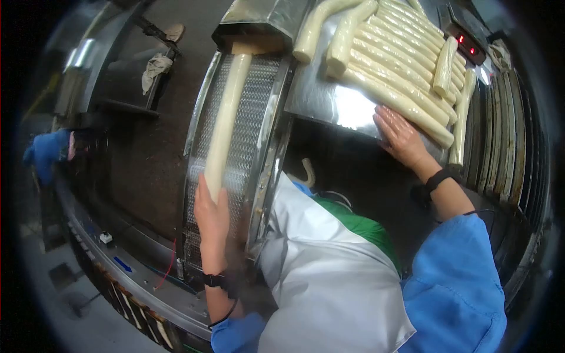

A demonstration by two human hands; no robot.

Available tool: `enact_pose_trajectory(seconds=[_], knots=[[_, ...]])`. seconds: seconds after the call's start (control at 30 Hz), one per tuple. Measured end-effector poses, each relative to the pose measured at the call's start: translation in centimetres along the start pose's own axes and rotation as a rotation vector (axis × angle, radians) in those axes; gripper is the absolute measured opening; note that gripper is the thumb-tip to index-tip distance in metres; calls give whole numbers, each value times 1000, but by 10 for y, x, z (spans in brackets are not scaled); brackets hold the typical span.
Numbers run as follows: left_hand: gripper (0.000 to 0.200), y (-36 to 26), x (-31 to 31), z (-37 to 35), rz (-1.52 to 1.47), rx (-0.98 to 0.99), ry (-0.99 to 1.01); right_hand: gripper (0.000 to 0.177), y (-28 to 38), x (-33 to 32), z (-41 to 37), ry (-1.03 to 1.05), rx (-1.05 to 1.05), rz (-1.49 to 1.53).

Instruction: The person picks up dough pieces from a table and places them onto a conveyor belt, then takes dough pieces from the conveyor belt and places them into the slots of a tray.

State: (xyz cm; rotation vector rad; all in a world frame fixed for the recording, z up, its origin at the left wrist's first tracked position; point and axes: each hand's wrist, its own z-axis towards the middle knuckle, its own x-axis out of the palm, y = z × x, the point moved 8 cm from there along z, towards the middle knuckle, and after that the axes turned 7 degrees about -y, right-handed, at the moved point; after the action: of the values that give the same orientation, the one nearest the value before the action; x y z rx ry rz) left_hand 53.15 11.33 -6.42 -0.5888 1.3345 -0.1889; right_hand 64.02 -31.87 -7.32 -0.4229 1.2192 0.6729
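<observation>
A long pale dough roll (pixel 228 115) lies lengthwise on the metal mesh conveyor (pixel 253 112), its far end under a metal hood. My left hand (pixel 212 213) is at the roll's near end, thumb on one side and fingers on the other. Several similar rolls are stacked side by side on a metal table (pixel 315 97) at the upper right. My right hand (pixel 400 134) rests at the table's front edge with its fingers stretched out, touching or close beside the nearest roll (pixel 397 105) of the stack; it holds nothing.
A metal hood (pixel 262 20) spans the conveyor's far end. A box with a red lit display (pixel 468 48) stands behind the stack. Upright metal trays (pixel 503 135) line the right side. At the far left is a blue sleeve (pixel 47 153) of another person. A cloth (pixel 155 72) hangs at upper left.
</observation>
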Motion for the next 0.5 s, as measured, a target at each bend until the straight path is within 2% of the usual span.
enact_pose_trajectory(seconds=[0.27,0.33,0.5], knots=[[63,5,3,9,40,-1,94,89,-2,4,7,59,74,-17],[63,7,-4,3,10,-8,51,90,-2,5,9,72,86,-17],[66,30,-13,-26,42,-145,70,91,-4,13,7,98,88,-49]])
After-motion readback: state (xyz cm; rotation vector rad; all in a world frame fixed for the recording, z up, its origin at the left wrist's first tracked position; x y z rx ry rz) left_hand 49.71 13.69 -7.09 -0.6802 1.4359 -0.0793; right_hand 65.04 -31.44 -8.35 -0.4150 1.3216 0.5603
